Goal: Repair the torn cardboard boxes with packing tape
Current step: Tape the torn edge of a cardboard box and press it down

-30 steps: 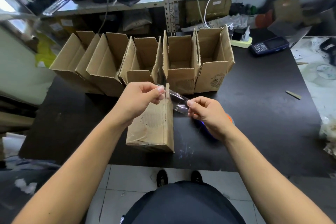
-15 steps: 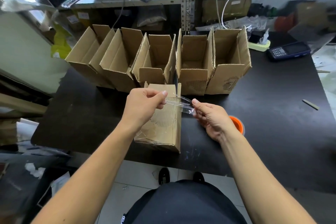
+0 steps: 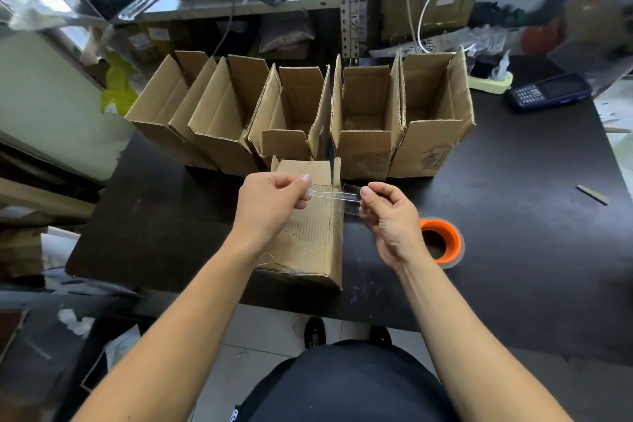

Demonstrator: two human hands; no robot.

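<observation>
Fingers: thumb and forefinger of the left hand (image 3: 270, 205) pinch one end of a short strip of clear packing tape (image 3: 334, 197); thumb and forefinger of the right hand (image 3: 390, 219) pinch the other end, the remaining fingers of both hands curled loosely.
Tape strip: stretched level between the two hands, just above the top of the near brown cardboard box (image 3: 308, 236); whether it touches the cardboard cannot be told.
Near box: stands on the black worktable (image 3: 513, 250) directly under the hands, its upper right corner split by a dark vertical slit; creased clear tape shows along its lower edge.
Row of boxes: five open brown cardboard boxes (image 3: 366, 120) with flaps raised stand side by side behind the near box, touching one another.
Tape roll: orange-cored roll of clear tape (image 3: 445, 240) lies flat on the table just right of the right wrist.
Far right: dark blue handset with a keypad (image 3: 548, 92) rests on the table beside a pale green power strip (image 3: 489, 82).
Background: grey metal shelving (image 3: 349, 0) holds bags, cartons and white cables.
</observation>
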